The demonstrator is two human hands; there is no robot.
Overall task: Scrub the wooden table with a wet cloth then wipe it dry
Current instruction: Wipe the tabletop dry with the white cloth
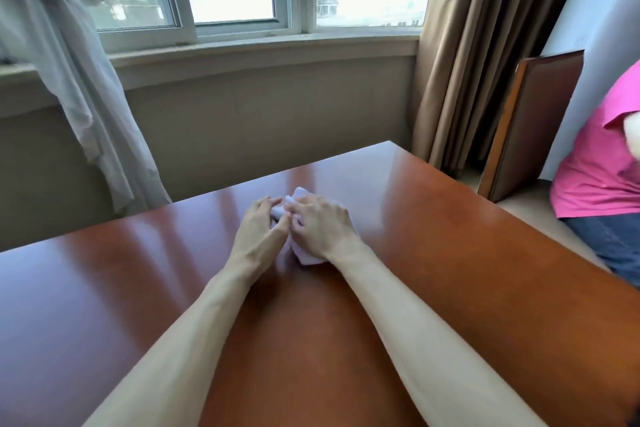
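Both bare arms reach forward over the wooden table (450, 253), the left hand (258, 230) and right hand (323, 225) side by side, fingers curled onto a bunched white cloth (306, 255) near the far edge.

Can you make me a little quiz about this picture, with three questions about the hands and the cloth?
1. True or false: only one hand touches the white cloth.
2. What lies under the cloth? A) the wooden table B) the windowsill C) a chair
3. What colour is the top of the second person at the right edge?

Key:
1. False: the left hand and the right hand both press on it.
2. A
3. Pink
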